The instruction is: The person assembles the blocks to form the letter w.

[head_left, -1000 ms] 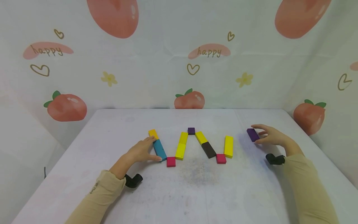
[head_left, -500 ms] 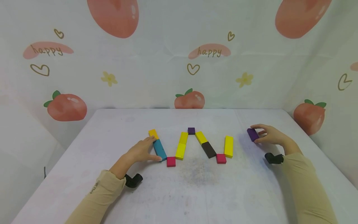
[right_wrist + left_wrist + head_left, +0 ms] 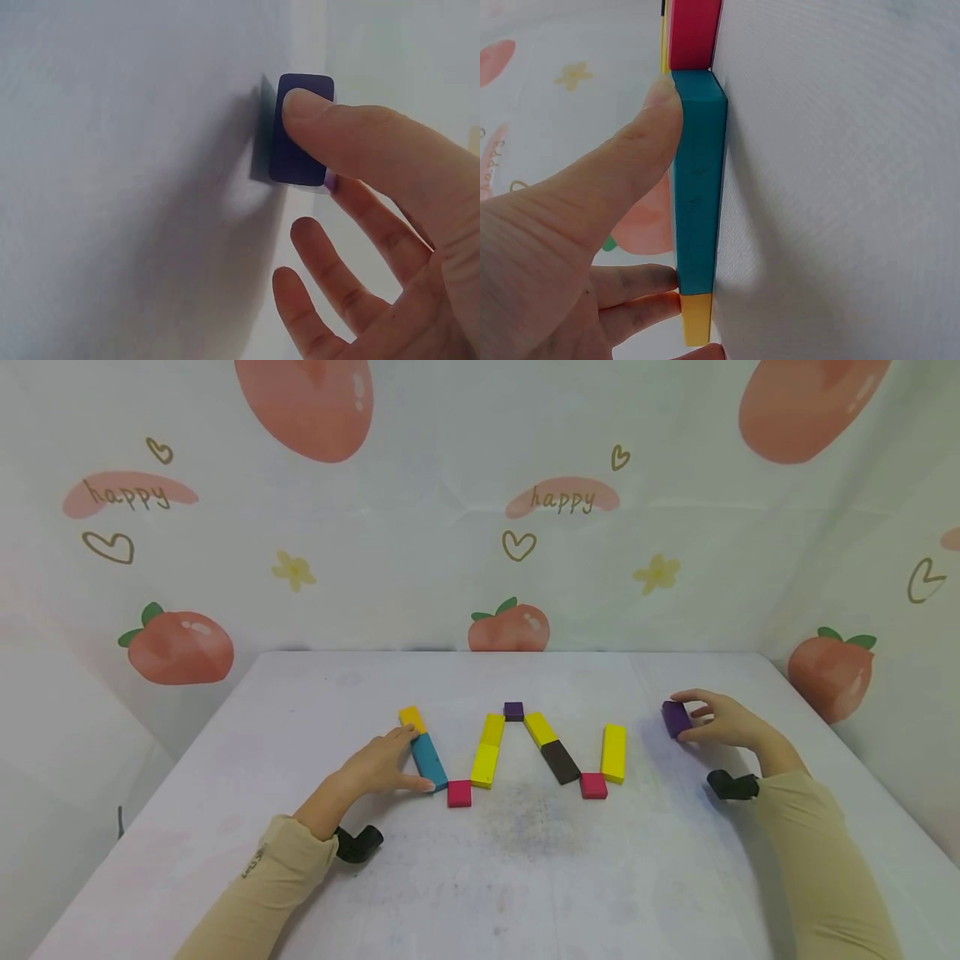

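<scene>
In the head view, my left hand (image 3: 378, 766) rests by a blue block (image 3: 428, 762). Its thumb touches the near end, and the fingertips lie where blue meets an orange-yellow block (image 3: 412, 718). The left wrist view shows thumb and fingers along one side of the blue block (image 3: 701, 195), with a red block (image 3: 692, 37) against its end. At the right of the table, my right hand (image 3: 731, 724) pinches a purple block (image 3: 676, 720) lengthwise between thumb and fingers. Up close in the right wrist view, the thumb presses the end face of that purple block (image 3: 300, 157); two other fingers hang loose.
A zigzag row of blocks crosses the middle: a red block (image 3: 459, 793), two yellow ones, a small dark purple block (image 3: 513, 712), another yellow, a black block (image 3: 560, 762), a second red block (image 3: 594, 786) and a yellow block (image 3: 613, 753). A printed curtain (image 3: 420, 543) hangs behind.
The purple block has turned slightly in my right hand's fingers, and that hand and forearm have shifted a little to the left. My left hand and the row of blocks stay put.
</scene>
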The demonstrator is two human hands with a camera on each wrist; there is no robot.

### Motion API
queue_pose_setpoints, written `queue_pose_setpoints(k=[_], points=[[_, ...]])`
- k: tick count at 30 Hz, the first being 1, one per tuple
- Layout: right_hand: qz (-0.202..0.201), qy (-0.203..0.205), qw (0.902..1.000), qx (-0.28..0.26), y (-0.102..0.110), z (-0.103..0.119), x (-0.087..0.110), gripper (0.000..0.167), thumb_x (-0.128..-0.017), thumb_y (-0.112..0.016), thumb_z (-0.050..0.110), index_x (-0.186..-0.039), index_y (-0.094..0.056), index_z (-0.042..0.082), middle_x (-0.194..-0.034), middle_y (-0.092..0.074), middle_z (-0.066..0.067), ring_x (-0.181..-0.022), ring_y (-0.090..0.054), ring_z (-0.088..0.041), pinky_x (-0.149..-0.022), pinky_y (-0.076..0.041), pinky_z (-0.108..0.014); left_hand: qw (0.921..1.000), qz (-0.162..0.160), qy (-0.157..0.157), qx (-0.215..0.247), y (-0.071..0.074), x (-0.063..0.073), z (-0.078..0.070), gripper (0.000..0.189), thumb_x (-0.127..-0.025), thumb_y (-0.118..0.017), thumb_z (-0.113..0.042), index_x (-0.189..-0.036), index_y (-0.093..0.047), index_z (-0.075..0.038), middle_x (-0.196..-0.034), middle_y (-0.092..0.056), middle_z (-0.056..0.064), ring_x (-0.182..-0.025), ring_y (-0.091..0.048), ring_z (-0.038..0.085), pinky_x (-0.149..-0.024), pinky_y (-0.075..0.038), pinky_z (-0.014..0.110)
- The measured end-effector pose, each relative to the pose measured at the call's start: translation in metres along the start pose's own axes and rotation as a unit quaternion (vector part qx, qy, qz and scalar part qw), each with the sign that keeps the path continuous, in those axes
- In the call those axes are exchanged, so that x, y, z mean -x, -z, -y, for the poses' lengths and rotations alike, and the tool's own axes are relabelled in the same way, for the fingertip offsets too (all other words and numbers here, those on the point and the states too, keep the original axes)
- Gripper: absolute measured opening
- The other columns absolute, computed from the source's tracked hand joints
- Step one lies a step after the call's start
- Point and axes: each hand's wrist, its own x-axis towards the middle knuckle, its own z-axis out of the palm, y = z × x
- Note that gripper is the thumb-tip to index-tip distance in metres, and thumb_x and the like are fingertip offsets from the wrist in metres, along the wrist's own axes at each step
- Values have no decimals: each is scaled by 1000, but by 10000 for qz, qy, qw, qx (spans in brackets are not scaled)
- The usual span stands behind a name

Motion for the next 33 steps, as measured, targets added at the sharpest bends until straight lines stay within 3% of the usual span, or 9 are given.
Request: queue_pose_setpoints(k=[11,21,33], points=[[-222,326,9992,2,-5,11,-4,64,-81,-72,22,-134,-42,1,-136,-42,-27,-116,-47,-46,-98,-41,-60,10000,-8,28,-13,0,0,-1,93,-74,-75,-45,-142,-32,3,-149,-30,23,-133,-34,43,-108,-33,56],[-314,499,9982,-131,-12,25,-12,60,-82,-72,21,-130,-45,-2,-132,-46,-28,-113,-51,-45,-98,-43,-57,10000,1,52,21,0,0,0,94,-74,-75,-45,-143,-31,2,-150,-30,23,-134,-34,43,-108,-33,56],[-346,496,9980,-197,-17,36,-20,59,-82,-71,23,-130,-45,-2,-131,-46,-27,-114,-51,-44,-99,-42,-57,10000,-25,24,28,0,1,-1,93,-74,-75,-45,-142,-32,3,-149,-31,23,-133,-35,43,-108,-33,56]])
